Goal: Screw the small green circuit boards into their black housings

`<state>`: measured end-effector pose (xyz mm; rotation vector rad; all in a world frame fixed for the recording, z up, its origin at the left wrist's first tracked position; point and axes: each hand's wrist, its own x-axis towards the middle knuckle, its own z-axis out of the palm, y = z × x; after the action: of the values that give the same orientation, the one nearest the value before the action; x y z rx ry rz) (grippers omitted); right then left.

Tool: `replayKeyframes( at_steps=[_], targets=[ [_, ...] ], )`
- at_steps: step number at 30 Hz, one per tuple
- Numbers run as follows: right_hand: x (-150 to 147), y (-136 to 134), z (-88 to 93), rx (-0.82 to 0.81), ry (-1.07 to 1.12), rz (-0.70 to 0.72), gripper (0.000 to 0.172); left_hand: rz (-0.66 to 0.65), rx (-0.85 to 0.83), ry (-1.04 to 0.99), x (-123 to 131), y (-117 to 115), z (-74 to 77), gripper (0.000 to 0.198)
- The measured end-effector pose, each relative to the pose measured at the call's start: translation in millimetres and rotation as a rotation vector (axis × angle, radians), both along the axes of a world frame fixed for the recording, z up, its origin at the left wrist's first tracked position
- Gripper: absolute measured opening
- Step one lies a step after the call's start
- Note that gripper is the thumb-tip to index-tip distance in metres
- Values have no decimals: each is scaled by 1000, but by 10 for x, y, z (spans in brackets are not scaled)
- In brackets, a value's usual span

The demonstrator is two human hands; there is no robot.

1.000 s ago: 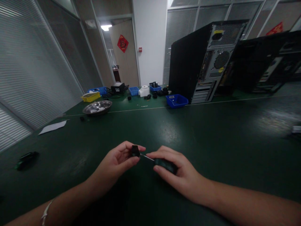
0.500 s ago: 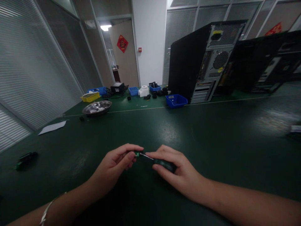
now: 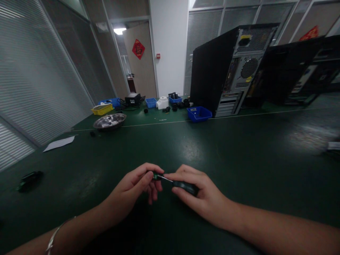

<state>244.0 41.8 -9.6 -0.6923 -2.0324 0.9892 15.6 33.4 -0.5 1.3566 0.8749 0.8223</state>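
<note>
Between thumb and forefinger, my left hand (image 3: 136, 186) pinches a small green circuit board (image 3: 155, 176), mostly covered by the fingers. The other fingers of that hand hang loosely below it. My right hand (image 3: 198, 187) is wrapped round the dark handle of a screwdriver (image 3: 183, 185), with the forefinger stretched along its thin metal shaft. The shaft points left and its tip meets the dark end of the board. Whether the tip sits in a screw is too small to make out. Both hands are just above the green table (image 3: 170, 148).
A dark green-edged part (image 3: 29, 180) lies at far left, near a white paper (image 3: 58, 143). Farther back are a metal bowl (image 3: 109, 121), a yellow tray (image 3: 102, 109), a blue bin (image 3: 199, 114) and a white plastic housing (image 3: 162, 103). A black computer tower (image 3: 212, 71) stands back right.
My left hand has turned slightly, and its lower fingers have uncurled downward. The board has tilted a little, while the screwdriver has hardly moved.
</note>
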Motion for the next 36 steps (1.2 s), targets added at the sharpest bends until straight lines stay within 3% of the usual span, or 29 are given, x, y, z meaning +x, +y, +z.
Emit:
replayKeyframes(
  at_steps=[12, 20, 26, 32, 36],
  targets=[
    [-2, -7, -10, 8, 3, 12, 38, 11, -102, -104, -5, 16, -44, 25],
    [1, -17, -3, 6, -14, 11, 37, 15, 4, 25, 24, -5, 17, 32],
    [-4, -5, -8, 3, -4, 40, 35, -3, -43, 18, 11, 6, 11, 28],
    [4, -9, 30, -35, 23, -37, 26, 33, -72, 56, -10, 37, -11, 26],
    [0, -35, 36, -35, 9, -53, 24, -38, -144, 117, 10, 16, -42, 30]
  ],
)
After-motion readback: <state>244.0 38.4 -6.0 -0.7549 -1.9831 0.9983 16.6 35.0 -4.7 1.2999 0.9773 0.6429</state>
